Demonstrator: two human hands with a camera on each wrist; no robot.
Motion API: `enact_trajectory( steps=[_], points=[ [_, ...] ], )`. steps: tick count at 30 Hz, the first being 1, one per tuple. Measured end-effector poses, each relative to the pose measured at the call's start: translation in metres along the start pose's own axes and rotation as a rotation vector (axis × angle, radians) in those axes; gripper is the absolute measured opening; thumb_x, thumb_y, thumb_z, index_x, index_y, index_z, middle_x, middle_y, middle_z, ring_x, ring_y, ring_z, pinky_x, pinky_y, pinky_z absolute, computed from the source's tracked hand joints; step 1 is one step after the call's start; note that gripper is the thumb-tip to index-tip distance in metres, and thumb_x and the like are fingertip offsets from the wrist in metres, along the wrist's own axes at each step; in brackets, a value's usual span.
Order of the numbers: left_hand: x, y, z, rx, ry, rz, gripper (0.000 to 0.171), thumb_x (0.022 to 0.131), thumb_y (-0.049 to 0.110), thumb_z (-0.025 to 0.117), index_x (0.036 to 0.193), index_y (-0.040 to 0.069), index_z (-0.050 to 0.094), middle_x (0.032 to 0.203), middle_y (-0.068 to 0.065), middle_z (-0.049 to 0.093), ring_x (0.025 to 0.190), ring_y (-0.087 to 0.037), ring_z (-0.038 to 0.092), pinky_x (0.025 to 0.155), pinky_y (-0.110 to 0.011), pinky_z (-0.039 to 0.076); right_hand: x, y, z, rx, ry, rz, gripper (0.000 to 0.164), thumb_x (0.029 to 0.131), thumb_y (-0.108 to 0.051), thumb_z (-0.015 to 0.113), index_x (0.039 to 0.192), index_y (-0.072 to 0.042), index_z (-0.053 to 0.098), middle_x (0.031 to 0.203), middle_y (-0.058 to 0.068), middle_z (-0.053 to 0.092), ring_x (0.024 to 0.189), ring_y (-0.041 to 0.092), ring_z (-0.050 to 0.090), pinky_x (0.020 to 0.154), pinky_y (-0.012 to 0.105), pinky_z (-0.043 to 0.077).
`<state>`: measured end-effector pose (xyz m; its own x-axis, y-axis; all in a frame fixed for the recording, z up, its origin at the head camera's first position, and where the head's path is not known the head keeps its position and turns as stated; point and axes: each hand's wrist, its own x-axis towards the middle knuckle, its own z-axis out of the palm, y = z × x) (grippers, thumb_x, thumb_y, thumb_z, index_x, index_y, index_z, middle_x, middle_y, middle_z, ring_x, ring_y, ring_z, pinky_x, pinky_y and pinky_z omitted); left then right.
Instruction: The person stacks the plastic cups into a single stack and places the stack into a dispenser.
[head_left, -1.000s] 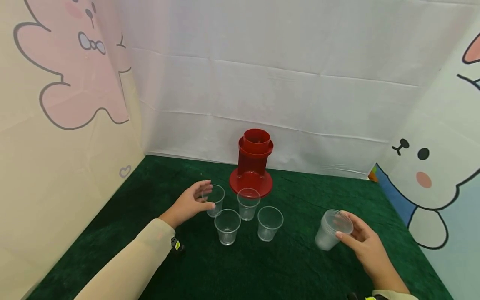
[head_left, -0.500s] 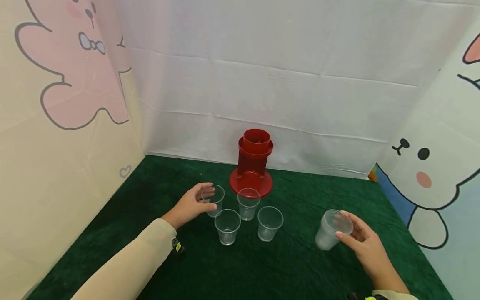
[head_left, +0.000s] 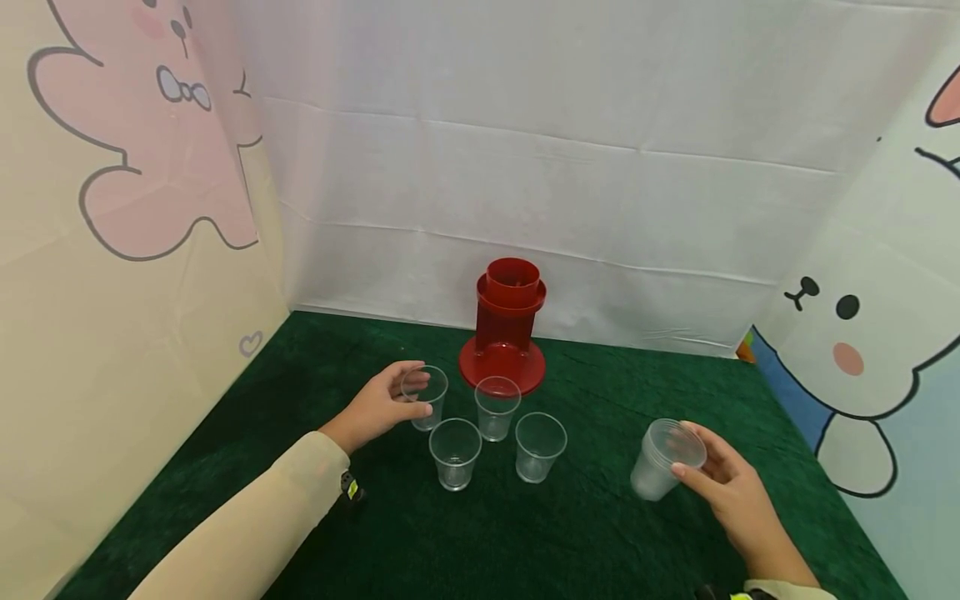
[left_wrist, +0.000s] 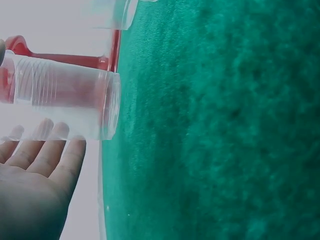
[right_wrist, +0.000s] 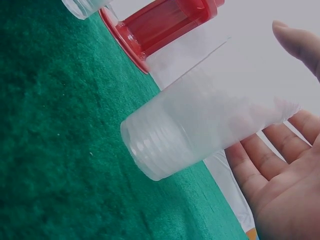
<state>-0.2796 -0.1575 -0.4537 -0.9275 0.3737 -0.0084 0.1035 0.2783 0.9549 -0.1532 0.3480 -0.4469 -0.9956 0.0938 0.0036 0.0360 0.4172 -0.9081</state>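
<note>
My left hand [head_left: 378, 408] is around a clear plastic cup [head_left: 437, 396] left of centre, thumb in front and fingers behind its side. In the left wrist view the fingertips show at the wall of this cup [left_wrist: 75, 92]. My right hand [head_left: 723, 492] holds a frosty-looking stack of nested plastic cups [head_left: 658, 467] at the right, the thumb over its rim. The right wrist view shows the fingers behind the stack's upper part. Between the hands stand three more clear cups: the rear cup [head_left: 495, 421], the front cup [head_left: 455, 471] and the right cup [head_left: 532, 467].
A red plastic stand [head_left: 506, 329] with a round base and a ringed top stands behind the cups. Dark green cloth [head_left: 570, 542] covers the table. A white curtain [head_left: 562, 183] hangs at the back, with cartoon-printed sheets at both sides.
My left hand and the cup in it have shifted slightly away and to the left over the last half second. The right hand and its stack have stayed put.
</note>
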Motion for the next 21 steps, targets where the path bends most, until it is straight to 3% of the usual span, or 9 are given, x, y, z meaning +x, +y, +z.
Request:
enact_trajectory(
  steps=[8, 16, 21],
  points=[
    [0.000, 0.012, -0.005, 0.031, -0.020, 0.018, 0.078, 0.090, 0.026, 0.082, 0.155, 0.015, 0.040, 0.151, -0.010, 0.052, 0.140, -0.030, 0.048, 0.113, -0.053, 0.041, 0.000, 0.000, 0.000, 0.009, -0.001, -0.016, 0.073, 0.101, -0.031, 0.069, 0.160, -0.007, 0.034, 0.155, 0.016, 0.044, 0.109, -0.006, 0.059, 0.084, 0.019, 0.053],
    [-0.002, 0.033, -0.011, 0.064, -0.048, 0.050, 0.076, 0.092, 0.023, 0.081, 0.155, 0.011, 0.040, 0.151, -0.014, 0.052, 0.140, -0.032, 0.048, 0.112, -0.054, 0.041, 0.000, 0.001, -0.001, 0.018, 0.000, -0.053, 0.070, 0.102, -0.028, 0.069, 0.159, -0.005, 0.035, 0.148, 0.003, 0.050, 0.109, -0.004, 0.060, 0.084, 0.020, 0.054],
    [0.000, 0.049, -0.015, 0.091, -0.058, 0.080, 0.076, 0.092, 0.022, 0.080, 0.156, 0.011, 0.039, 0.150, -0.014, 0.053, 0.140, -0.031, 0.048, 0.112, -0.054, 0.041, 0.000, 0.000, -0.001, 0.007, -0.003, -0.059, 0.070, 0.102, -0.028, 0.069, 0.159, -0.005, 0.035, 0.151, 0.009, 0.048, 0.111, -0.006, 0.057, 0.084, 0.020, 0.054]
  ],
)
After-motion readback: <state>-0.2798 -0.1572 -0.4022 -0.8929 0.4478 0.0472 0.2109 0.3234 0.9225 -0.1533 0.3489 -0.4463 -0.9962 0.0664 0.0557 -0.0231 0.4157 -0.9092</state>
